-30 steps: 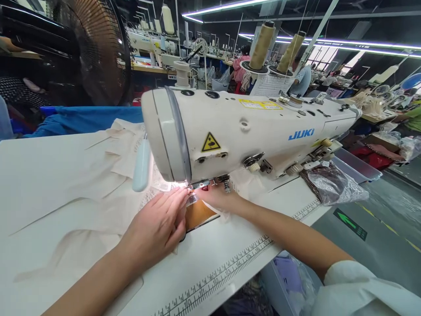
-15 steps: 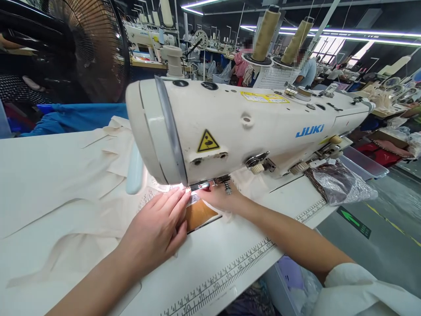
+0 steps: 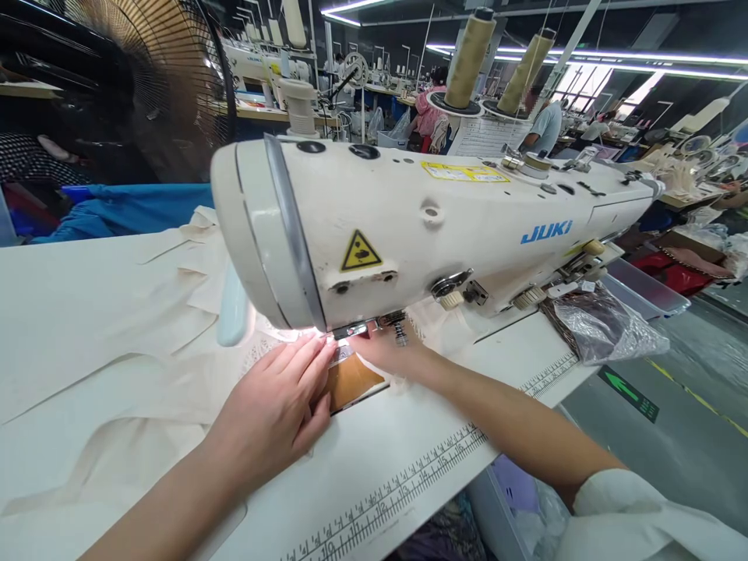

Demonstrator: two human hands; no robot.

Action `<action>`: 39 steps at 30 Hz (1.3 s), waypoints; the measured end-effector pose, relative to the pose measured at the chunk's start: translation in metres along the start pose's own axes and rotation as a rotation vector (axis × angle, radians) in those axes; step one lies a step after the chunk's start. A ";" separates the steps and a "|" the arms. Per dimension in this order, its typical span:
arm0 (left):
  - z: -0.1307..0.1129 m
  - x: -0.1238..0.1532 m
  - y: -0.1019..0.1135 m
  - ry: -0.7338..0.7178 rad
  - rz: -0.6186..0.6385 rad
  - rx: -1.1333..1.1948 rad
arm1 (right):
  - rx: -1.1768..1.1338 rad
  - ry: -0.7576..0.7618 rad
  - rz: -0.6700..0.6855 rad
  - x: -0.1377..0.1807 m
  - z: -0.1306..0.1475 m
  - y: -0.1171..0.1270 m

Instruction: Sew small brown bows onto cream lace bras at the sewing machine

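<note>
A cream JUKI sewing machine stands across the white table. My left hand lies with fingers stretched flat on cream fabric, its fingertips at the lit needle area under the machine head. My right hand reaches in from the right and rests on the fabric just behind the presser foot; its fingers are mostly hidden under the machine. A brown patch shows on the bed between both hands.
A black fan stands at the back left, above blue cloth. Two tan thread cones rise behind the machine. A clear plastic bag lies at the table's right end. Other workers sit at distant machines. A ruler strip runs along the table's front edge.
The view has shifted slightly, so the machine sits further left and closer. Both hands stay at the needle area, almost unmoved.
</note>
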State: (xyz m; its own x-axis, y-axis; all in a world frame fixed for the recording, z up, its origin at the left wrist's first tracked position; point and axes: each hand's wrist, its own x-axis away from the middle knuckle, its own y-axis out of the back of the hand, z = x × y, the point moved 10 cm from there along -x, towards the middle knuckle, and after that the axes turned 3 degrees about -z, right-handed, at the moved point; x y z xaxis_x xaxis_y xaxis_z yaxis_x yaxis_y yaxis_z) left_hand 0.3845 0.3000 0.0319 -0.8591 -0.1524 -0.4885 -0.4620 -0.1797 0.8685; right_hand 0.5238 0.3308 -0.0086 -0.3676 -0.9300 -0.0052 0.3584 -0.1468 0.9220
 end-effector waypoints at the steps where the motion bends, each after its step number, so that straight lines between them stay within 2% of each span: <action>1: -0.001 0.000 0.000 -0.003 0.002 -0.009 | 0.000 0.005 -0.002 0.000 0.000 0.000; 6: -0.002 0.000 0.000 -0.002 -0.002 -0.029 | 0.017 0.010 -0.004 -0.002 0.001 -0.004; 12: 0.000 -0.002 -0.002 0.020 0.017 -0.013 | 0.046 0.090 -0.056 -0.001 0.006 -0.002; 22: -0.002 -0.002 -0.001 0.000 0.024 0.004 | -0.013 0.077 -0.049 0.000 0.002 -0.004; 29: 0.000 -0.002 -0.002 0.018 0.015 0.008 | 0.000 -0.031 0.012 -0.002 -0.006 -0.009; 39: 0.000 -0.003 -0.001 0.015 0.013 0.008 | -0.009 0.012 -0.004 -0.003 0.000 -0.003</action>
State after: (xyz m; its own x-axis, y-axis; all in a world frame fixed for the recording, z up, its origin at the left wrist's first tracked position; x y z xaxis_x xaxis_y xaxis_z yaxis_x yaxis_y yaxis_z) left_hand 0.3871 0.3002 0.0324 -0.8618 -0.1688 -0.4784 -0.4527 -0.1698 0.8753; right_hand 0.5239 0.3340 -0.0109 -0.3583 -0.9335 -0.0132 0.3653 -0.1532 0.9182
